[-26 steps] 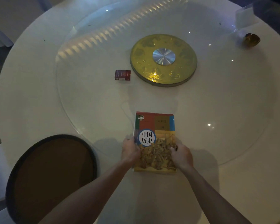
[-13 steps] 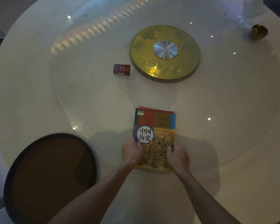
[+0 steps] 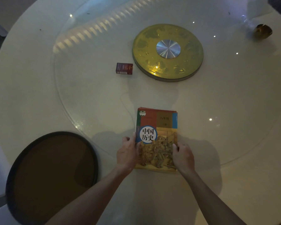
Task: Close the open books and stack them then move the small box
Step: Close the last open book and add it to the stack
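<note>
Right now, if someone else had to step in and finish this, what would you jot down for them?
Left hand grips the left edge and right hand the right edge of the closed, colourful history textbook, which tops a stack at the near edge of the round white table.
Done: books closed and stacked.
Left: move the small dark-red box, untouched beside the yellow turntable disc.

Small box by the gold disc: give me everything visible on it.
The small box is a dark red, flat rectangular pack, cardboard by its look, with a gold mark on its top face and pale print along its near edge; the text is too small to read. It looks shut and lies flat on the glass turntable, just left of the gold disc and apart from it. Neither hand touches it; it sits well beyond the stacked books.
</note>
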The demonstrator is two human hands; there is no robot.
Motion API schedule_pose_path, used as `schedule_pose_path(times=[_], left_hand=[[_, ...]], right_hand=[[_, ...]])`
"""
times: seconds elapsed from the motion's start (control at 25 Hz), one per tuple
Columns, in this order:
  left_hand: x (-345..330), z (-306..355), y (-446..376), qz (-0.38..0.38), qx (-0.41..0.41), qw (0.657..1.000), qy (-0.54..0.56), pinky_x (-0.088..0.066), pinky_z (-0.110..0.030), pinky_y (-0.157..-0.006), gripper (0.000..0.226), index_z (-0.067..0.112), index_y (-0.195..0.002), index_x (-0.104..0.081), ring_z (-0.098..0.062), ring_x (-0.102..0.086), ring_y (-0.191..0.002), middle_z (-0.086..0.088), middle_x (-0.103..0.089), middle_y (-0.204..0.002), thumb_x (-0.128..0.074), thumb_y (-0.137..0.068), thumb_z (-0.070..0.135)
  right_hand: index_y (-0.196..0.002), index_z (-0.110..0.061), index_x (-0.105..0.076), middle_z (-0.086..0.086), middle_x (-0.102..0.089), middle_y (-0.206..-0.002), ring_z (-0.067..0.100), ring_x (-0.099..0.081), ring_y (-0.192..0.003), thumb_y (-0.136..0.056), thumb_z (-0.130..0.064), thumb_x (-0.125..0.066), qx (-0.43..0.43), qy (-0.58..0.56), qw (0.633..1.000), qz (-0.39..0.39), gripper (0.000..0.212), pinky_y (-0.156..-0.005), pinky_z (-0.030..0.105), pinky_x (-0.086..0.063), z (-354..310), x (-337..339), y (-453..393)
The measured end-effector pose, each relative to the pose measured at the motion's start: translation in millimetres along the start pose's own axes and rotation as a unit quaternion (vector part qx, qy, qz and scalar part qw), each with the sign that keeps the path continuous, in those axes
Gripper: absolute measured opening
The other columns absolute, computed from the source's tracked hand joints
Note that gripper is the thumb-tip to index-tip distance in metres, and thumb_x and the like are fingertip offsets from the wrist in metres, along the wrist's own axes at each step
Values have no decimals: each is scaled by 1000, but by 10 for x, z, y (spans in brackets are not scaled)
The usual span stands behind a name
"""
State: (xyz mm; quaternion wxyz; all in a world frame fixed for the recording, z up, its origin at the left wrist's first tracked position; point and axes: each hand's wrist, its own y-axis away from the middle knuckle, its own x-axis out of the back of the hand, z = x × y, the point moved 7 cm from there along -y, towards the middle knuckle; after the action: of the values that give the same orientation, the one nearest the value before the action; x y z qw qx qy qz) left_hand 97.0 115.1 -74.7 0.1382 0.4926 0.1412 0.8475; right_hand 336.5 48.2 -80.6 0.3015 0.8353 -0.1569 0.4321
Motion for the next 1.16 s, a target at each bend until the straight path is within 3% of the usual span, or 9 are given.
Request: schedule_pose_path(times=[0.32, 0.48, 0.6, 0.72, 0.8, 0.88, 1.04, 1.08, 1.16], left_hand=[[-25, 55, -41, 5, -10, 998, 67, -52, -35, -80, 47, 19, -148, -44, -23, -63, -99, -6, -59, -111, -49, -103, 28], [-74, 4, -113, 4, 31, 994, 107, -56, -37, -85, 46, 25, -143, -54, -21, -65, -98, -3, -61, -105, -58, -98, 27], [-135, -78, -146, -14, 74, 980, 186, -59, -43, -89, 52, 28, -146, -52, -19, -66, -99, -3, -62, -115, -63, -95, 28], [-145, -150, -123, -35, 108, 955, 273, -59, -44, -89, 46, 23, -141, -58, -18, -67, -101, -7, -68, -122, -63, -95, 29], [-53, -175, -152, -40, 123, 954, 269, -57, -40, -92, 50, 13, -143, -55, -20, -65, -107, -10, -68, -125, -63, -97, 29], [158, -88, -319, -12, 69, 979, 190, -53, -38, -96, 56, 9, -146, -50, -23, -61, -116, -11, -62, -132, -64, -96, 30], [404, 577, -855, 9, -164, 986, 22, -38, -43, -113, 56, 10, -149, -46, -29, -45, -139, -11, -50, -151, -58, -97, 29], [392, 776, -988, -11, -205, 979, -20, -34, -46, -117, 57, 11, -151, -43, -29, -39, -145, -9, -44, -156, -55, -98, 30], [271, 1062, -1235, -69, -252, 960, -100, -26, -49, -121, 59, 14, -154, -37, -28, -28, -152, -7, -35, -163, -51, -99, 33]], right_hand=[[-75, -12, -54, 18, -65, -84, 34, -63, -80, -103, -27, -49, 0, 21, 1000, 1, 33, -63, 34, -39, -17, 13, -10], [-76, -8, -61, 12, -67, -78, 31, -64, -76, -101, -31, -51, -23, -13, 1000, -6, 36, -63, 38, -48, 70, -44, -43], [-75, -6, -62, 9, -64, -72, 28, -61, -71, -100, -32, -52, -29, -44, 999, -14, 38, -62, 38, -47, 62, -17, -30], [-82, -5, -64, 8, -66, -80, 27, -61, -77, -97, -36, -57, -120, -141, 983, -3, 36, -65, 37, -45, 220, -14, 165], [-87, -10, -64, 7, -63, -84, 25, -60, -78, -89, -37, -62, -250, -252, 934, 41, 28, -72, 37, -47, 466, -86, 504], [-76, -12, -60, 10, -55, -72, 24, -53, -65, -90, -25, -61, -351, -374, 857, 45, 20, -67, 39, -47, 602, -254, 910], [-82, 2, -57, 23, -63, -83, 34, -62, -76, -97, 2, -46, -453, -618, 631, -122, 19, -61, 41, -62, 262, -690, 1461], [-85, 2, -58, 25, -65, -88, 37, -63, -81, -96, 3, -44, -450, -646, 594, -163, 18, -64, 41, -64, 124, -751, 1488], [-89, 3, -60, 25, -66, -93, 37, -65, -86, -96, 4, -43, -435, -674, 562, -202, 18, -74, 42, -63, -89, -813, 1453]])
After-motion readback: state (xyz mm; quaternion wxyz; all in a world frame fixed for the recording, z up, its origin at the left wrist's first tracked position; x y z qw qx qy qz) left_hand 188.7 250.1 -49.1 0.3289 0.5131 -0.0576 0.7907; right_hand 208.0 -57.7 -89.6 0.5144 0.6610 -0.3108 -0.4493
